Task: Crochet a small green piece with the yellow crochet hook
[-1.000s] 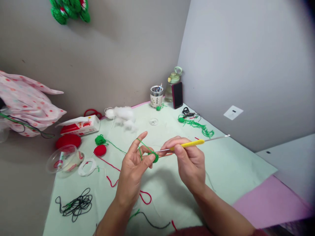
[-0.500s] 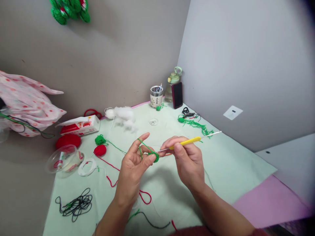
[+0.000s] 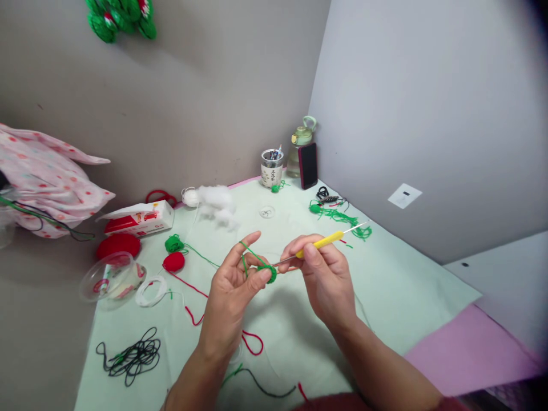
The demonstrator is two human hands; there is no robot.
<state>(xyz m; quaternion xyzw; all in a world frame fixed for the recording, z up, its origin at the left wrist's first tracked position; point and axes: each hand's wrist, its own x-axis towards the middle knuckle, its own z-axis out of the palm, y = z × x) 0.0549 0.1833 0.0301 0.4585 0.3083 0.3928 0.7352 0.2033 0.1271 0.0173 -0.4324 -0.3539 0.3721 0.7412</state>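
Between the thumb and fingers of my left hand [image 3: 235,285] is a small green crochet piece [image 3: 269,274]. Green yarn loops over its raised index finger and runs down to the piece. My right hand [image 3: 325,279] grips a crochet hook [image 3: 320,244] by its yellow handle, pen-fashion. The hook's left end meets the top of the green piece; its other metal end points up to the right. Whether a loop sits on the tip is too small to tell. From a green yarn ball [image 3: 174,244], a strand leads toward my left hand.
Left of my hands lie a red yarn ball [image 3: 173,262], a coil of white cord [image 3: 151,291], a clear plastic lid [image 3: 107,277] and tangled black cord [image 3: 131,357]. White stuffing [image 3: 217,197], a pen tin [image 3: 272,169], a phone [image 3: 308,165] and a bottle [image 3: 294,162] stand behind.
My right hand has shifted slightly and turned the hook, so its free end now reaches less far right and points more steeply upward. My left hand has hardly moved.
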